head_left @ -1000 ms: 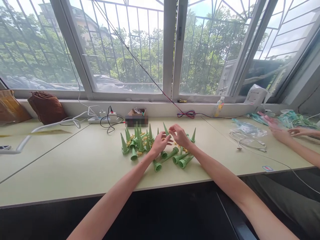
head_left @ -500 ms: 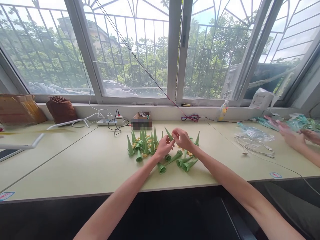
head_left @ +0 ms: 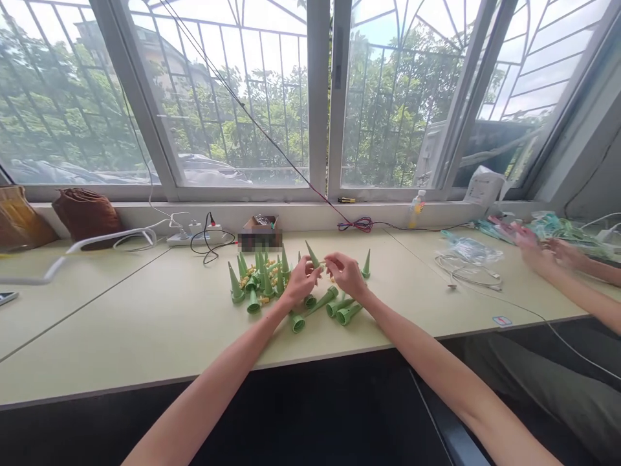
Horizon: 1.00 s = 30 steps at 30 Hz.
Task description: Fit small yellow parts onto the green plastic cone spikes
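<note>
My left hand [head_left: 301,281] is closed around a green plastic cone spike [head_left: 311,254], its tip pointing up and slightly left. Close beside the cone's base, my right hand [head_left: 346,273] pinches a small yellow fitting [head_left: 323,261], mostly covered by the fingertips. Left of my hands, several green cone spikes [head_left: 235,285] stand upright among loose yellow fittings [head_left: 264,299]. More cones lie on their sides near my wrists, including one with its open end [head_left: 298,323] facing me. Another upright cone [head_left: 367,265] stands just beyond my right hand.
A small cardboard box [head_left: 262,225] and a power strip [head_left: 179,238] stand by the sill. To the right lie a coiled white cable [head_left: 468,272] and plastic bags [head_left: 473,249]. A co-worker's hands [head_left: 533,254] handle items at far right. The table edge [head_left: 310,356] runs below my forearms.
The view has swung to the right, so everything sits further left. My right fingers have drawn slightly away from the cone, which stays in my left hand.
</note>
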Available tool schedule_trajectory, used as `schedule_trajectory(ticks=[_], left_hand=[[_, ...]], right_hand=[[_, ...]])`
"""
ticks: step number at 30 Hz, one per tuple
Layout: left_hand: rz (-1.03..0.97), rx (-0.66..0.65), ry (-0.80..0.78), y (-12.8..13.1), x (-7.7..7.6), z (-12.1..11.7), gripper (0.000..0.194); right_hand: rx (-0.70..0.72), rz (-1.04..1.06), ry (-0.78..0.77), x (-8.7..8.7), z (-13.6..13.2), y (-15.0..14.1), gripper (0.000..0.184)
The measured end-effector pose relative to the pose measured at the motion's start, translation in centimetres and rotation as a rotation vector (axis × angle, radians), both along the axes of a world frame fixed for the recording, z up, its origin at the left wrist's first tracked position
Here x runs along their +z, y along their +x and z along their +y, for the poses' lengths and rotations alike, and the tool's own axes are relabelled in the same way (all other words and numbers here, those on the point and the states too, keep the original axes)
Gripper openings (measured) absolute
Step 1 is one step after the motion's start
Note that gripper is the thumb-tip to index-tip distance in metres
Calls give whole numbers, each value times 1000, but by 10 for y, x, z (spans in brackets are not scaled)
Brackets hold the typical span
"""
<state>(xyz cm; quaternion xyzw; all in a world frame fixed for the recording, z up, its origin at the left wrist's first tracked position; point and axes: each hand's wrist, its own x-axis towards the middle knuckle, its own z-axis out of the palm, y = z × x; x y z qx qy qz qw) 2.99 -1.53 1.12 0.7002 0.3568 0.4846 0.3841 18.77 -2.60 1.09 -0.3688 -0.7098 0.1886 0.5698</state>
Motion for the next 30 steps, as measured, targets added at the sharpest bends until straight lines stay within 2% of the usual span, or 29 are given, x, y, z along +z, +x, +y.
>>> schedule_trajectory(ticks=[4, 11, 19, 30], left_hand=[[-28, -9, 26, -2, 1, 2, 29], [-38, -28, 38, -1, 3, 1, 31], [-35, -8, 51, -1, 2, 2, 32], [150, 104, 206, -6, 0, 2, 26]], right_hand=[[56, 29, -27, 3, -1, -6, 21], [72, 26, -18, 9, -1, -2, 20], [59, -2, -38, 7, 4, 4, 20], [58, -38, -55, -1, 13, 8, 20]])
